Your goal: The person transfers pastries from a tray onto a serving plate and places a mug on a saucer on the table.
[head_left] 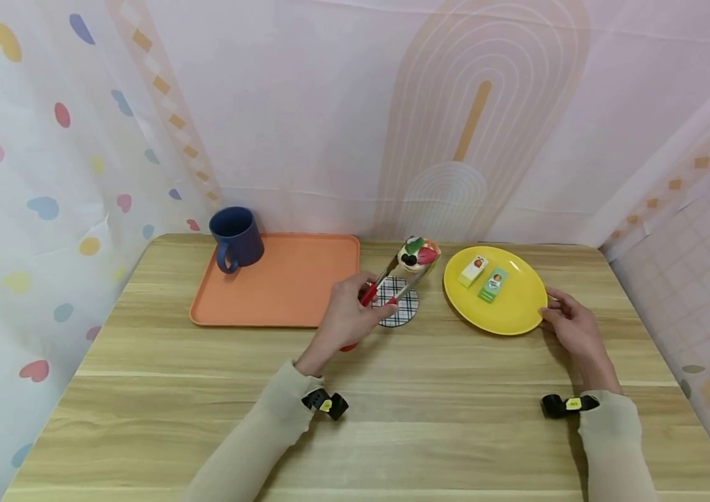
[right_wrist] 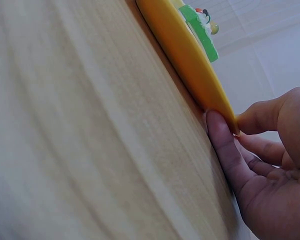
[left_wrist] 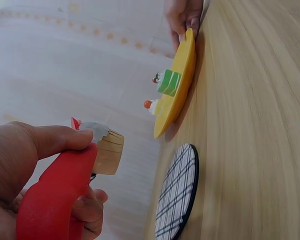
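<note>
Left hand [head_left: 345, 317] gripping tongs [head_left: 386, 282] with cake [head_left: 419, 254], right hand [head_left: 570, 328] pinching plate [head_left: 520, 314]

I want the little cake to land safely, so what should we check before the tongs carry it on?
1. Left hand grips the red-handled tongs: ok.
2. Tongs hold the fruit-topped cake lifted above the table: ok.
3. Right hand holds the rim of the yellow plate steady: ok.
4. Free room on the plate beside the green cake slice and the yellow cake slice: ok, the near part is bare.
5. Checked coaster lies flat, apart from the plate: ok.
6. How firmly the tong tips pinch the cake: cannot tell.
</note>
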`<state>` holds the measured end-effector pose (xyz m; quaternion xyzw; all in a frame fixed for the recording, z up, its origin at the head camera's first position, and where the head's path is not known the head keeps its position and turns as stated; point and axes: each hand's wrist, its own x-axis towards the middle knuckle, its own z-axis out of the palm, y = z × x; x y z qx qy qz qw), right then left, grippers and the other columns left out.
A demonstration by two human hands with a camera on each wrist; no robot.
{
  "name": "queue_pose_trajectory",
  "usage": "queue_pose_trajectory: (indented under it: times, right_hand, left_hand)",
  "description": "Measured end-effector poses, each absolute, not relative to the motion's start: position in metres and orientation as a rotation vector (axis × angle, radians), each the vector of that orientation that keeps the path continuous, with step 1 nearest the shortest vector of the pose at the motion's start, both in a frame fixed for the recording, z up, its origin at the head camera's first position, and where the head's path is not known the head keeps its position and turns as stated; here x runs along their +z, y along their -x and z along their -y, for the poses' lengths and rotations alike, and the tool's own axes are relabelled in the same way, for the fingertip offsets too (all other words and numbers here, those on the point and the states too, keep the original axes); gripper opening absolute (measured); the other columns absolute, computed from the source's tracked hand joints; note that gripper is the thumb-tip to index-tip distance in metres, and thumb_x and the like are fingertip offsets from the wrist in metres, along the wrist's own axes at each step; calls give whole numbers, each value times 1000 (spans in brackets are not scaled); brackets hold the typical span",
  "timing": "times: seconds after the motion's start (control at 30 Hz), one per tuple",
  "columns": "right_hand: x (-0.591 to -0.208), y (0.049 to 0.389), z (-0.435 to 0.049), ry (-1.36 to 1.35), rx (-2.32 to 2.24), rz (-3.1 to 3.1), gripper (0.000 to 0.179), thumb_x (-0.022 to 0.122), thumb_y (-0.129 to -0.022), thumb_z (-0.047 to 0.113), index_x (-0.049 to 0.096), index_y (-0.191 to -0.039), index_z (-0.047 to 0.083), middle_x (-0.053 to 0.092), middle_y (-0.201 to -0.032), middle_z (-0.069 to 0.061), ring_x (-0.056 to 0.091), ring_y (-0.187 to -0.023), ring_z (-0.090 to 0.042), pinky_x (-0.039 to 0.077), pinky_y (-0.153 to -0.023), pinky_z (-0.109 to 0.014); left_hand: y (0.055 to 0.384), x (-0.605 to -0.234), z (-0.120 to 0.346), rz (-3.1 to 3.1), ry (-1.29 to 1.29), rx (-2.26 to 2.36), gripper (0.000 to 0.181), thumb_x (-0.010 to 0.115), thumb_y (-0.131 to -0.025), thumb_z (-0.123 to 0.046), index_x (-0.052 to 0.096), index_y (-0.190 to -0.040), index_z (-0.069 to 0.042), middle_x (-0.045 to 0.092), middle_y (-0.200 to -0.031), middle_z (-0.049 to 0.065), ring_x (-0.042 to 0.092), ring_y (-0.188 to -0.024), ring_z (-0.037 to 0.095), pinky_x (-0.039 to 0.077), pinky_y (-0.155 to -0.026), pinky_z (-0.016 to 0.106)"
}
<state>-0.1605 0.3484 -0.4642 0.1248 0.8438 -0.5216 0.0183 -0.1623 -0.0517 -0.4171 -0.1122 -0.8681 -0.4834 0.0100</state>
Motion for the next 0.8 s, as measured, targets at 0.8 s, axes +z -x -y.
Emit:
queue_pose_trajectory:
  times: [0.8]
  right_hand:
    - [-465, 163, -348, -403, -1639, -2599, 55, 52, -106, 13, 35, -158, 3, 54, -117, -1, 59, -89, 8, 56, -79, -14]
  left_hand:
    - [164, -417, 28, 2760, 408, -1499, 44, 87, -81, -26, 67, -113, -2, 70, -101, 14, 59, -85, 21, 46, -63, 28]
